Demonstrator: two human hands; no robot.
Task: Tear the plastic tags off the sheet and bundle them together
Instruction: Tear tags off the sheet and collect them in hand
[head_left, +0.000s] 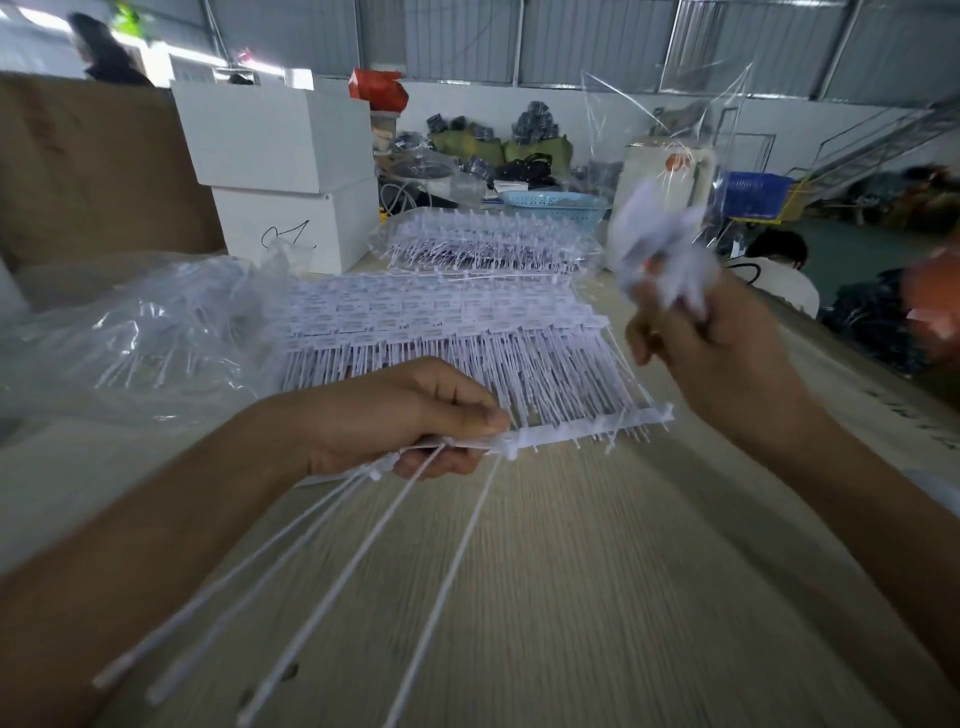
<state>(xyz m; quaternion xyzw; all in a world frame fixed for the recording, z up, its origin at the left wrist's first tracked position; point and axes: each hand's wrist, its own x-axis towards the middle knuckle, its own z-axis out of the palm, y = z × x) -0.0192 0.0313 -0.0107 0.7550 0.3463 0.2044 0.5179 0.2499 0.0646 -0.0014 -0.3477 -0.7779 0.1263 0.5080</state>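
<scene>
Sheet (447, 353) lies lengthwise away from the table's near edge; left hand (405, 415) pinches its near strip, right hand (711, 343) nearer its right side, clutching torn tags (660, 254).

Matt white plastic tags (447, 332) lie on a pale wood-grain table (571, 571) beside glossy clear plastic bags (135, 332).

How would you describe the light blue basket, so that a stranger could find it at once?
Start from the two stacked white boxes at the back left of the long wooden table, then look right, past the far pile of white plastic tag sheets. Just behind it sits the light blue perforated plastic basket, the only pale blue, hole-patterned thing there.
</scene>
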